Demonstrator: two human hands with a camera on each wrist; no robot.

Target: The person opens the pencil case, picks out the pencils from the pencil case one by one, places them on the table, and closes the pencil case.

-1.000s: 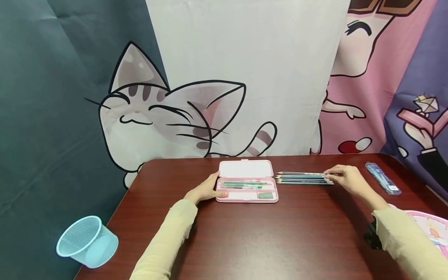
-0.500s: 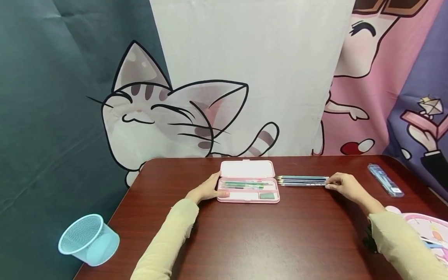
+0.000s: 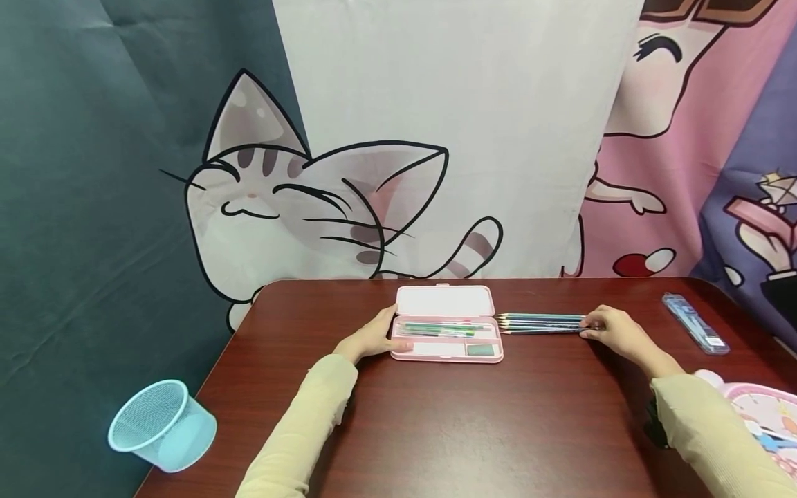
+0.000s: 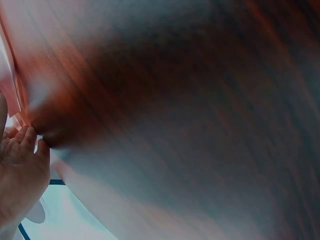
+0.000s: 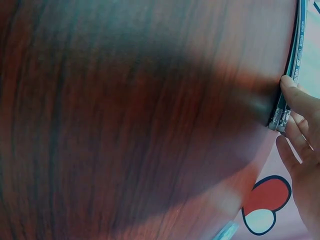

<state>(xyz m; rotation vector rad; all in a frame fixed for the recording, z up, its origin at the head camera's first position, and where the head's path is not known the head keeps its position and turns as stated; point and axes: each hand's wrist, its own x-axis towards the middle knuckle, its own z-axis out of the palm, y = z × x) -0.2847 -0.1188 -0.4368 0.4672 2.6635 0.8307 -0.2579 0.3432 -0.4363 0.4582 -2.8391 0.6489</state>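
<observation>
A pink pencil case (image 3: 448, 358) lies unfolded near the back of the table, lid flat behind its tray. Several thin pens (image 3: 438, 330) and a grey-green eraser (image 3: 480, 350) sit inside. My left hand (image 3: 371, 337) grips the case's left end, thumb over the front compartment; the left wrist view catches this hand (image 4: 25, 167) beside the pink edge (image 4: 7, 75). Just right of the case, several dark pencils (image 3: 542, 324) lie side by side, tips toward it. My right hand (image 3: 616, 333) pinches their blunt ends between thumb and fingers, as the right wrist view shows on the pencils (image 5: 296, 65).
A light blue mesh basket (image 3: 163, 427) is at the table's left edge. A clear blue plastic pack (image 3: 694, 324) lies at the back right. Nearer, a pink patterned item (image 3: 756, 404) is partly behind the right sleeve. A printed cloth (image 3: 510, 138) hangs behind the table.
My right hand has come slightly nearer, lower on the pencil ends. The pencils have shifted together, and the nearest now slants a little. The left hand stays on the case; the view has swung slightly left.
</observation>
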